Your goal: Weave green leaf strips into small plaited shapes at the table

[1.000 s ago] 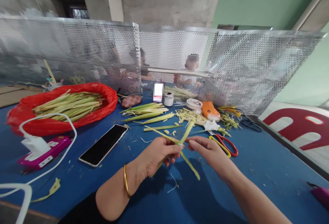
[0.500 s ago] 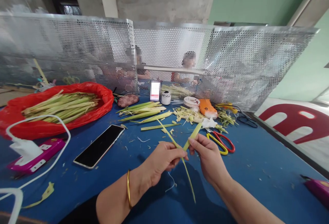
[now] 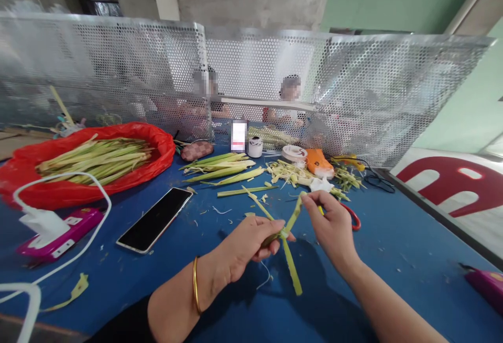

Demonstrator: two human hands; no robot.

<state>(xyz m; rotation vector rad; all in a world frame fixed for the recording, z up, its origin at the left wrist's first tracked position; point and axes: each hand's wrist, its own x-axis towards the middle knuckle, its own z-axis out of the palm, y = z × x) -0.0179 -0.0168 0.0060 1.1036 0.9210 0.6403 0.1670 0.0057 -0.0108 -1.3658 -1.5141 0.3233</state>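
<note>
My left hand (image 3: 251,240) is closed around crossed green leaf strips (image 3: 290,259) above the blue table (image 3: 220,301), pinching them where they meet. My right hand (image 3: 332,225) pinches the upper end of one strip (image 3: 295,216) and holds it up and to the right. Another strip end hangs down below my left fingers. A gold bangle (image 3: 195,285) sits on my left wrist.
A red bag (image 3: 78,188) of green leaves lies at the left, with a phone (image 3: 155,220) and a pink power bank (image 3: 58,235) with a white cable near it. Cut leaves (image 3: 223,170), scissors (image 3: 351,217), an orange tool (image 3: 319,163) and tape rolls lie ahead. Behind a perforated metal screen (image 3: 353,96) other people sit.
My right hand has moved up and to the right, pulling its strip end out. My left hand has kept its grip on the crossing and shifted slightly.
</note>
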